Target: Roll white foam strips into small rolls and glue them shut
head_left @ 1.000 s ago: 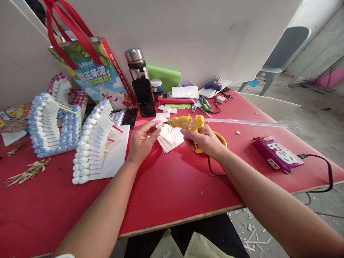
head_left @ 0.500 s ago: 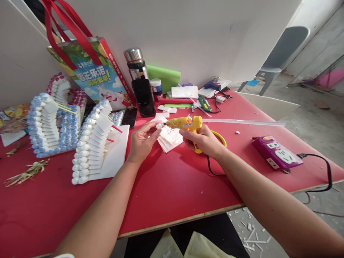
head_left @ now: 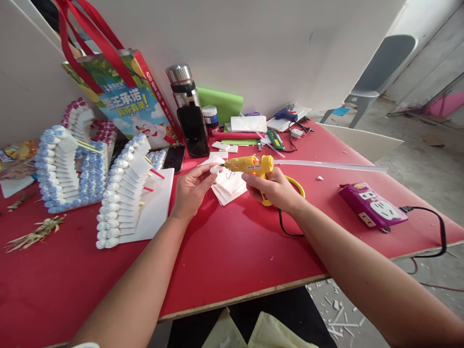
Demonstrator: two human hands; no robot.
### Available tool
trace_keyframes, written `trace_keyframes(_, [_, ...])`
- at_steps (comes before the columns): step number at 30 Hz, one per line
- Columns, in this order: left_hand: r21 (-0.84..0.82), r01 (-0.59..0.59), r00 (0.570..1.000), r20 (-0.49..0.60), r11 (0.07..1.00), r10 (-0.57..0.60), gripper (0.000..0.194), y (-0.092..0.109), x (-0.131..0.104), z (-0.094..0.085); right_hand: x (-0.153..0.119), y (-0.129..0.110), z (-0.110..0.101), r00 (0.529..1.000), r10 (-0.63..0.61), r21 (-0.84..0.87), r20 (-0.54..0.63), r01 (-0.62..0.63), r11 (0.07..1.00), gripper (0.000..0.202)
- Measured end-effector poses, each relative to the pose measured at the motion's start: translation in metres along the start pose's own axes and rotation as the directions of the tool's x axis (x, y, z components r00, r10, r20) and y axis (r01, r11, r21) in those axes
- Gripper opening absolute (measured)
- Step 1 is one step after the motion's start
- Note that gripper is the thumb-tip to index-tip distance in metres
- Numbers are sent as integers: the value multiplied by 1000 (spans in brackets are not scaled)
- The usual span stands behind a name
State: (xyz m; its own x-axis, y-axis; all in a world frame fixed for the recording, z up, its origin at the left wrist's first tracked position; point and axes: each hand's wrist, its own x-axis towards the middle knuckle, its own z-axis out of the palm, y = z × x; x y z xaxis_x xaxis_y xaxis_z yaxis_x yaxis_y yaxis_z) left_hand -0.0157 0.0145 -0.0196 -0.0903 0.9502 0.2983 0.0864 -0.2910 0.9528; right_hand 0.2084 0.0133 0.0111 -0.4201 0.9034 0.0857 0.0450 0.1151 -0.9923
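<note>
My right hand [head_left: 274,187] is wrapped round the handle of a yellow hot glue gun [head_left: 246,165], its nozzle pointing left. A long clear glue stick [head_left: 326,166] sticks out of the gun's back end. Between the thumb and fingers of my left hand [head_left: 193,188] is a small white roll [head_left: 216,169], right at the nozzle tip; whether they touch I cannot tell. Below the gun lies a stack of white paper [head_left: 228,189]. Left of my hands stands a curved structure of white rolls and stepped white cards [head_left: 123,203] on a white board [head_left: 159,212].
Another stepped structure with blue-and-white rolls [head_left: 68,169] is at the left, before a carry bag [head_left: 126,101]. A steel flask [head_left: 179,75] and a phone [head_left: 193,130] stand behind. A green cutter [head_left: 276,139] lies farther back, a purple power socket [head_left: 373,205] at the right.
Almost nothing differs. The white roll in my left hand has shifted or turned very slightly at the nozzle; the glue gun stays in place.
</note>
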Motion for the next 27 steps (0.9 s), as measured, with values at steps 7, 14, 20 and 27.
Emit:
trace_keyframes(7, [-112,44,999,24,993,-42,38,-4,1,2,1,9,-3,996,34,-5,-78,-35,999,45])
trace_keyframes(14, [-194,92,995,-15,977,-97,30,-5,5,-1,-2,2,-1,999,-34,8,-26,34,999,43])
trace_keyframes(20, [-335,198,979,31,921,-200,26,-6,7,-1,-2,9,2,1000,-2,-42,16,2,999,45])
trace_keyframes(27, [-384,249,968,66,889,-243,31,-2,4,4,0,11,3,1000,-1,-43,-9,0,999,44])
